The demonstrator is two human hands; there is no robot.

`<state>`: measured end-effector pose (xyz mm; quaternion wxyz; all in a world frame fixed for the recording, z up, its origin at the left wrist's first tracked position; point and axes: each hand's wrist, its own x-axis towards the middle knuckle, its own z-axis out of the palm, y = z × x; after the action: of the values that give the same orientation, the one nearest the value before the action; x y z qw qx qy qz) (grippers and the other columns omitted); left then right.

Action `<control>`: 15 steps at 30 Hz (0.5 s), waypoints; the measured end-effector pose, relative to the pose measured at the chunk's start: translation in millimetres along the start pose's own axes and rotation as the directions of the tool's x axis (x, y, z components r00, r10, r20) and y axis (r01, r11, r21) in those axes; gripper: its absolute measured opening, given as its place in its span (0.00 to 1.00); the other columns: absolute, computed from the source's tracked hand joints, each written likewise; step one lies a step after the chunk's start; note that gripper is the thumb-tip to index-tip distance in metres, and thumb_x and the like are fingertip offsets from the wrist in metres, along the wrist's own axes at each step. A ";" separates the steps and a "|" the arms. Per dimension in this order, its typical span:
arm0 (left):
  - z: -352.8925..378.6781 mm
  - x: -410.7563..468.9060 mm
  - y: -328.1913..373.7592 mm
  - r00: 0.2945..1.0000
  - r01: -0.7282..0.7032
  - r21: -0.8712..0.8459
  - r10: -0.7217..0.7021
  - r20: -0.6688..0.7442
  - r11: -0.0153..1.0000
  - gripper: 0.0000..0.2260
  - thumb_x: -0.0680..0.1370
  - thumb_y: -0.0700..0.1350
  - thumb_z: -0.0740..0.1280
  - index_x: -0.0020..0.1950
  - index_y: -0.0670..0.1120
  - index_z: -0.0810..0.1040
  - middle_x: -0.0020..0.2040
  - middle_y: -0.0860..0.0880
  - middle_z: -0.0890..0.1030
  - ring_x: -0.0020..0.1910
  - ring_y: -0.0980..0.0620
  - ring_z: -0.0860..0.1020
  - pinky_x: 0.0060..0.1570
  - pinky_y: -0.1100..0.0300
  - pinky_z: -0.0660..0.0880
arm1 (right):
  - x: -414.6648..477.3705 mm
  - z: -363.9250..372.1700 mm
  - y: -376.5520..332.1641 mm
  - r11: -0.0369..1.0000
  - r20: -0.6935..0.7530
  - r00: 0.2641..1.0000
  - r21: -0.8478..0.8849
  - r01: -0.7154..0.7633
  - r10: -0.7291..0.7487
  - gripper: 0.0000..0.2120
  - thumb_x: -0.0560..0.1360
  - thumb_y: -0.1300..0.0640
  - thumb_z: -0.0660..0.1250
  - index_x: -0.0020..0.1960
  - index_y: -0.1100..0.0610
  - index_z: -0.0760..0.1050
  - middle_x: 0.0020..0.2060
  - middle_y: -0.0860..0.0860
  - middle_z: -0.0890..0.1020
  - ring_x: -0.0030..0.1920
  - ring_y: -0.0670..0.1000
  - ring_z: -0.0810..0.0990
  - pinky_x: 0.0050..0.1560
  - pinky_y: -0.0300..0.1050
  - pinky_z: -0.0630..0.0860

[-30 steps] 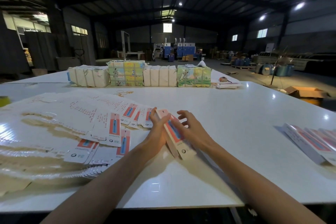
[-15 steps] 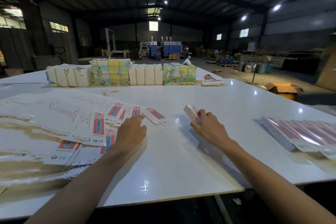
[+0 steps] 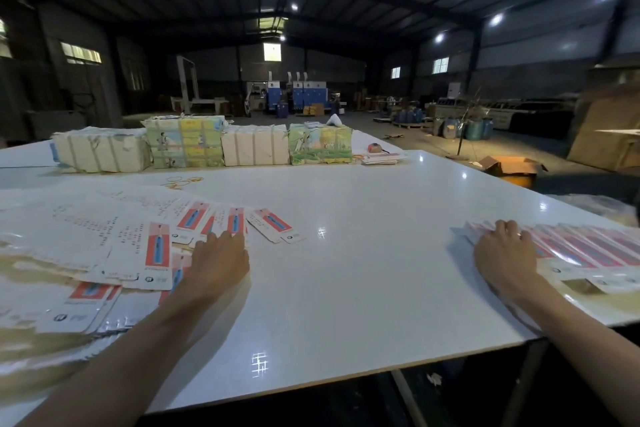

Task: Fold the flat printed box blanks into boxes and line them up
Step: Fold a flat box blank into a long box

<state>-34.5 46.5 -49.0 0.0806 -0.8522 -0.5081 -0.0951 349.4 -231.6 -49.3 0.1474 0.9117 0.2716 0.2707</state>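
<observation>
Dim warehouse light falls on a wide white counter (image 3: 346,270) with bundled paper stacks (image 3: 204,146) along its far edge. Half a second ago the right hand (image 3: 504,258) was carrying a folded box across the open middle; now it lies flat, fingers together and pressed down, on the near-left end of the row of folded boxes (image 3: 588,250) at the right edge of the counter. Whether the box under the palm is already released I cannot tell, but nothing is pinched, so the hand looks to be seating it against its neighbours. The left hand (image 3: 218,262), which a second ago helped fold at the centre, has gone back to the fanned heap of flat printed box blanks (image 3: 114,243) on the left, its grip loosely spread with fingertips (image 3: 225,236) resting on the nearest red-striped blanks. One box more appears lined up, and the next blank seems about to be drawn; many blanks remain
</observation>
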 end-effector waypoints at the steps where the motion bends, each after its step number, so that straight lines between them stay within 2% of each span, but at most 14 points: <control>1: -2.7 1.5 3.0 1.000 -0.009 -0.006 0.009 -0.005 1.000 0.15 0.87 0.47 0.58 0.72 0.47 0.73 0.70 0.46 0.77 0.67 0.44 0.76 0.68 0.46 0.73 | 0.6 -0.1 3.1 1.000 0.015 1.000 -0.016 -0.015 0.015 0.17 0.84 0.53 0.57 0.69 0.51 0.78 0.67 0.52 0.77 0.69 0.55 0.72 0.68 0.49 0.70; 3: -7.5 9.8 10.2 0.999 -0.033 0.004 0.033 -0.021 0.999 0.17 0.86 0.44 0.59 0.75 0.46 0.71 0.72 0.45 0.75 0.68 0.42 0.75 0.68 0.46 0.73 | -0.4 -3.7 5.0 0.997 0.033 0.999 -0.060 -0.041 0.044 0.17 0.82 0.49 0.62 0.68 0.51 0.77 0.67 0.54 0.77 0.69 0.56 0.72 0.70 0.52 0.70; 5: -13.5 20.2 18.7 0.996 -0.084 -0.025 0.083 -0.022 0.996 0.19 0.85 0.43 0.59 0.77 0.46 0.69 0.74 0.44 0.73 0.70 0.42 0.72 0.66 0.45 0.73 | 0.2 -10.9 0.0 0.997 0.021 0.998 -0.060 -0.054 0.056 0.21 0.82 0.47 0.62 0.71 0.54 0.74 0.71 0.56 0.74 0.72 0.58 0.71 0.73 0.56 0.69; 8: -11.6 34.3 25.7 0.981 -0.191 -0.228 0.196 0.003 0.955 0.22 0.88 0.52 0.55 0.83 0.50 0.62 0.82 0.48 0.66 0.79 0.44 0.65 0.73 0.44 0.69 | 4.1 -27.0 -25.7 0.996 -0.048 0.999 0.087 0.026 -0.022 0.26 0.84 0.48 0.58 0.78 0.59 0.65 0.77 0.59 0.67 0.77 0.59 0.66 0.76 0.58 0.65; 10: -5.0 39.1 26.8 0.966 -0.213 -0.267 0.244 0.089 0.940 0.22 0.88 0.57 0.53 0.81 0.52 0.65 0.81 0.48 0.67 0.79 0.44 0.65 0.74 0.43 0.67 | 6.7 -41.5 -50.7 0.976 -0.117 0.989 0.188 0.113 -0.093 0.25 0.85 0.49 0.57 0.79 0.59 0.64 0.78 0.59 0.66 0.78 0.59 0.65 0.76 0.57 0.63; 12: 2.7 37.1 27.3 0.960 -0.220 -0.261 0.256 0.112 0.940 0.19 0.88 0.58 0.51 0.66 0.51 0.76 0.70 0.47 0.78 0.67 0.43 0.76 0.63 0.45 0.74 | 8.2 -55.9 -76.4 0.941 -0.183 0.970 0.269 0.207 -0.161 0.22 0.84 0.50 0.58 0.76 0.58 0.68 0.76 0.57 0.68 0.76 0.59 0.66 0.75 0.57 0.62; 13: 7.3 35.2 27.2 0.970 -0.212 -0.303 0.239 0.053 0.929 0.17 0.88 0.57 0.52 0.58 0.51 0.78 0.62 0.48 0.82 0.59 0.45 0.79 0.56 0.48 0.75 | 8.9 -62.5 -89.4 0.921 -0.215 0.957 0.296 0.253 -0.194 0.21 0.84 0.51 0.59 0.74 0.57 0.70 0.76 0.57 0.68 0.76 0.59 0.67 0.74 0.56 0.62; 15: 12.0 30.0 27.3 0.982 -0.189 -0.364 0.169 -0.086 0.912 0.17 0.88 0.55 0.53 0.55 0.50 0.80 0.54 0.51 0.83 0.50 0.49 0.80 0.49 0.53 0.74 | 9.5 -75.1 -115.6 0.879 -0.272 0.929 0.338 0.337 -0.251 0.19 0.83 0.52 0.59 0.72 0.57 0.73 0.75 0.57 0.70 0.75 0.59 0.68 0.73 0.56 0.63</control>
<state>4.5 62.0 -54.4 -0.0596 -0.8923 -0.3983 -0.2038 265.0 -123.6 -32.7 -0.0228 0.8349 0.4692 0.2869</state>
